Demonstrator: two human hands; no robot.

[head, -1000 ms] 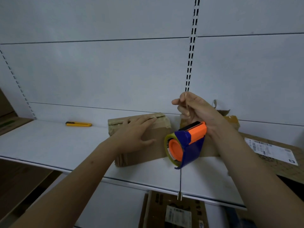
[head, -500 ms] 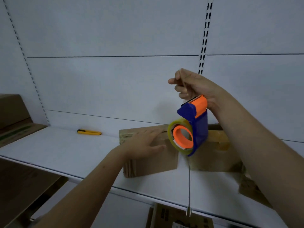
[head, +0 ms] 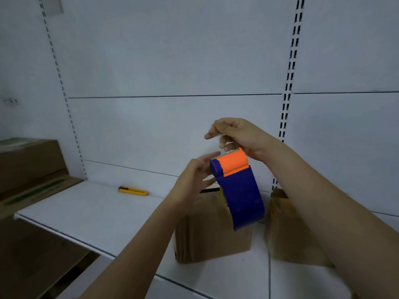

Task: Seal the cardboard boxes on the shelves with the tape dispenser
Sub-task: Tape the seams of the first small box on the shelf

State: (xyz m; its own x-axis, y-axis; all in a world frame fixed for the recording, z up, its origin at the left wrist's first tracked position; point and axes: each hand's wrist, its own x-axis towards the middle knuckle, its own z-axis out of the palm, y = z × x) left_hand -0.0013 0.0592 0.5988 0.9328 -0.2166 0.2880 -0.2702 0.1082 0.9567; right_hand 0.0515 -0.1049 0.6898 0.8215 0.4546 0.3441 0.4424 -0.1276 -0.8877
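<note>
A blue and orange tape dispenser (head: 237, 190) hangs in the air in front of a small brown cardboard box (head: 207, 236) on the white shelf (head: 86, 212). My right hand (head: 235, 134) holds the dispenser from above, fingers curled over the orange part, with a glint of clear tape under the fingertips. Raised beside the dispenser's left side is my left hand (head: 194, 180), its fingers relaxed and blurred; whether it touches is unclear. A second cardboard box (head: 287, 229) stands just right of the first, partly hidden by my right forearm.
A yellow utility knife (head: 133, 190) lies at the back of the shelf, left of the boxes. Larger cardboard boxes (head: 28, 165) are stacked at the far left. A slotted upright (head: 289, 83) runs up the white back panel.
My left hand has lifted off the first box and risen to the dispenser. The right hand has turned the dispenser, so its blue back faces me. My view has moved closer and tilted up.
</note>
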